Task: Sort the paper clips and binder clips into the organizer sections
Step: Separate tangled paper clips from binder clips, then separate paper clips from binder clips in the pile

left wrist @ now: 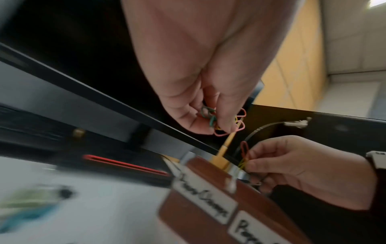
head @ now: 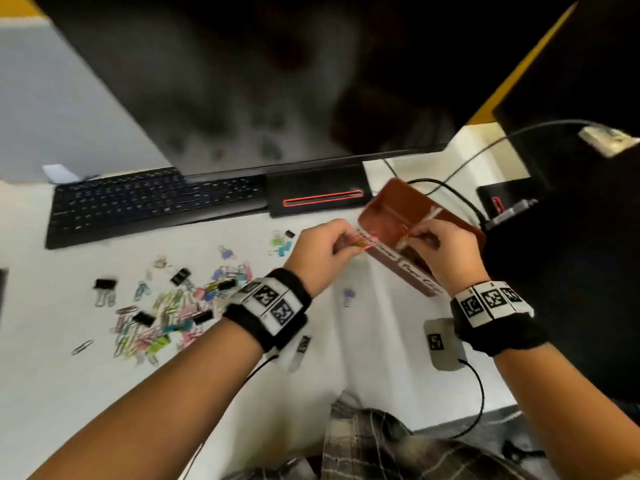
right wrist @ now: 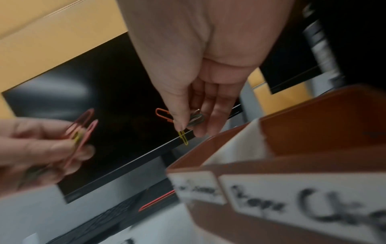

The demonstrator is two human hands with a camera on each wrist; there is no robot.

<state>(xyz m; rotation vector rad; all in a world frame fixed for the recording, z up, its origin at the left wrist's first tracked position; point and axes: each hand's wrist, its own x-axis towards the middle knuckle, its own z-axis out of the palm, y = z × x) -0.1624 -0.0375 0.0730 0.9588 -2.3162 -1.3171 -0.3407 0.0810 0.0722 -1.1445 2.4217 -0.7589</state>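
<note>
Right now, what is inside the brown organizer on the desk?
The brown organizer has a pale divider between its sections. The floor of the far section looks bare in the head view. The near section is mostly covered by the right hand, which pinches paper clips above it.

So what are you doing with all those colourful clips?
A person is sorting clips. The left hand holds a small bunch of paper clips, and the right hand pinches a few more over the brown organizer. A big mixed pile of clips waits on the white desk in front of the keyboard.
</note>
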